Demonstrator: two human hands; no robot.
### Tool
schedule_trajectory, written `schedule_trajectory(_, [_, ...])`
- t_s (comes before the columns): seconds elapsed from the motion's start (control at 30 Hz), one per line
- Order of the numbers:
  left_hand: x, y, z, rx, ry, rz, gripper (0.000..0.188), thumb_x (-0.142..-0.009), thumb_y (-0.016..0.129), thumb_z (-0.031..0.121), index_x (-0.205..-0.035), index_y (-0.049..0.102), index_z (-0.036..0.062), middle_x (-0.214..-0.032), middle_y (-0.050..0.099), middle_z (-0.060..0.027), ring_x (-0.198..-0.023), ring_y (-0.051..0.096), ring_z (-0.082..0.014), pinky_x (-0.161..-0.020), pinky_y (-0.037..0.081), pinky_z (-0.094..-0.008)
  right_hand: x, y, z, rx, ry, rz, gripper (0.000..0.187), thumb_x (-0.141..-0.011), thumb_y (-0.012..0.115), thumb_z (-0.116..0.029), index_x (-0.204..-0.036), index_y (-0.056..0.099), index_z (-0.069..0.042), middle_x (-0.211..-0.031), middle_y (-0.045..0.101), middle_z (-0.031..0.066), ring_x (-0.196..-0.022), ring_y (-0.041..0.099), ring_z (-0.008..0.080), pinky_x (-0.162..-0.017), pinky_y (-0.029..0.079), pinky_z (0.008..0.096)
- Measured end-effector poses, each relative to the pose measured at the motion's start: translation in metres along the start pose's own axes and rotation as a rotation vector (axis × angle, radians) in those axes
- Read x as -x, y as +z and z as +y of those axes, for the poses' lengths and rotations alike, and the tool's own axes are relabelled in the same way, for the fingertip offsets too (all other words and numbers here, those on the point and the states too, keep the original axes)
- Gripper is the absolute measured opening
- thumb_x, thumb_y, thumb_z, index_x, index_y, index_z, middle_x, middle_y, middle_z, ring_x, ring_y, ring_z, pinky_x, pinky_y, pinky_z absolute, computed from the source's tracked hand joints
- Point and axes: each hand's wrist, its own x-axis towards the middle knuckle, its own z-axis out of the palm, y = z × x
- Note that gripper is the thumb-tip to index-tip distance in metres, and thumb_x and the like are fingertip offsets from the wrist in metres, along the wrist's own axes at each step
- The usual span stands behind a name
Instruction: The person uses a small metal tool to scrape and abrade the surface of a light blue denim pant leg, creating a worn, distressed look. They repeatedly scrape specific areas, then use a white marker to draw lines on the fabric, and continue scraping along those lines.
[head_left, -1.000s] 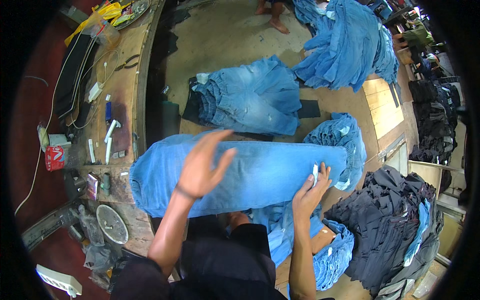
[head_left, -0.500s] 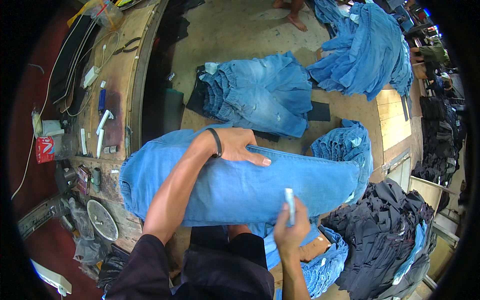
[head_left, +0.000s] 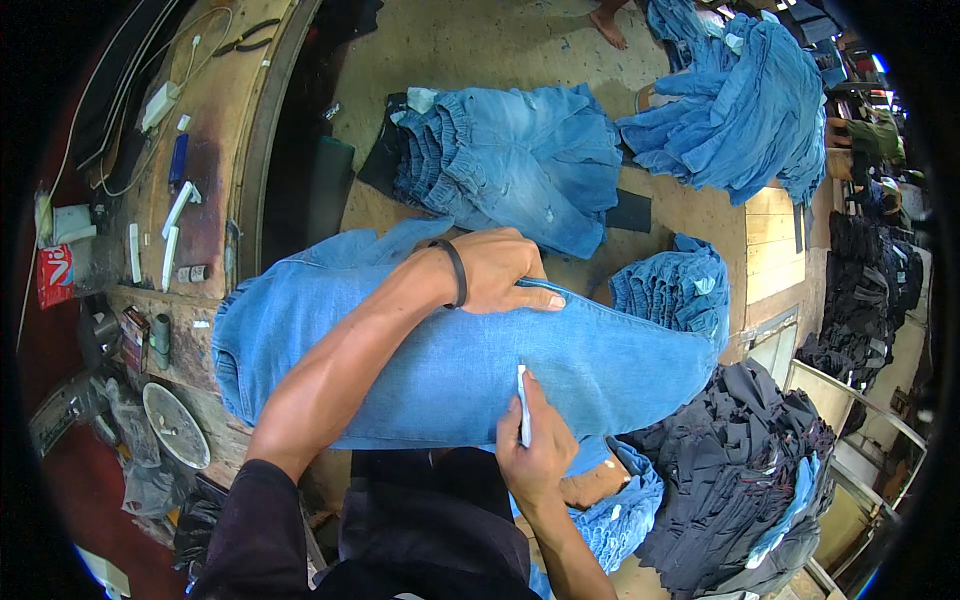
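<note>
A pair of blue denim trousers (head_left: 430, 385) lies stretched sideways before me, with a gathered end at the left. My left hand (head_left: 490, 270), a dark band on its wrist, grips the far edge of the denim; the thumb lies on top and the other fingers are partly hidden. Near the cloth's front edge, my right hand (head_left: 537, 450) is closed round a slim white stick-like tool (head_left: 524, 410). The tool's tip points away from me, over or against the denim; I cannot tell whether it touches.
Folded denim stacks (head_left: 520, 150) lie beyond the trousers, with a large blue heap (head_left: 740, 110) at far right. A dark garment pile (head_left: 730, 470) rises at right. The left wooden bench (head_left: 215, 190) holds pliers (head_left: 247, 37), white sticks and a round metal plate (head_left: 177, 425).
My right hand has moved left and slightly nearer the far edge with the white tool. My left hand keeps its hold on the denim. The whole view has shifted slightly.
</note>
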Motion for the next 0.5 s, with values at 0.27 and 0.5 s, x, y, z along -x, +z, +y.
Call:
schedule_trajectory(0.27, [-0.001,-0.001,0.000,0.013,0.017,-0.012,0.066,-0.100,0.067,0.052,-0.067,0.063,-0.0057,-0.061,0.055,-0.0248,-0.053,0.050,-0.0347,-0.057,0.041,-0.0487,-0.001,0.000,-0.001,-0.035,0.003,-0.019,0.035,-0.091,0.071,0.003,-0.126,0.068,0.009,-0.089,0.074,0.0226,-0.063,0.070,0.0286,-0.059,0.054,0.0348])
schedule_trajectory(0.5, [-0.001,-0.001,-0.002,-0.018,0.006,0.006,0.066,-0.100,0.067,0.052,-0.067,0.064,-0.0057,-0.058,0.051,-0.0230,-0.052,0.048,-0.0318,-0.056,0.041,-0.0477,-0.011,0.012,0.002,-0.018,-0.051,0.068,0.043,-0.084,0.074,0.006,-0.127,0.069,0.007,-0.066,0.058,0.0107,-0.053,0.056,0.0234,-0.051,0.047,0.0352])
